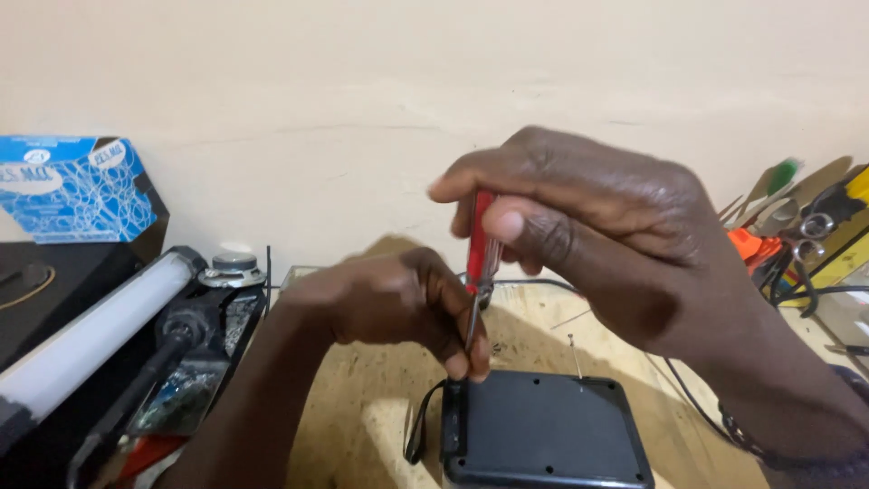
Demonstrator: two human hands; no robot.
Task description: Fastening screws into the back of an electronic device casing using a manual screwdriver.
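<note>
1. Nearest to me, at the near edge of the wooden bench (pixel 362 426), sits the black plastic box (pixel 543 430), its flat back panel facing up, small screw holes along the rim and a black strap loop (pixel 418 433) hanging off its left side. Its near end is cut off by the frame.
2. My right hand (pixel 588 226) is clenched around the red-handled screwdriver (pixel 480 249), thumb pressed on the handle, shaft pointing straight down toward the box's far-left corner.
3. My left hand (pixel 389 303) reaches in from the left, fingers pinched around the lower shaft, steadying it just above that corner.
4. I judge I am working a screw at that corner. The next move calls for the tip seated squarely and the shaft kept upright while I twist.
5. My fingertips hide the tip and any screw, so I cannot tell whether it is engaged.
6. A thin metal pin (pixel 576 355) stands at the box's far edge.
7. Left lie a white tube lamp (pixel 90 330) and a blue carton (pixel 77 186); the tools far right (pixel 801 226) are a jumble I cannot sort out.
</note>
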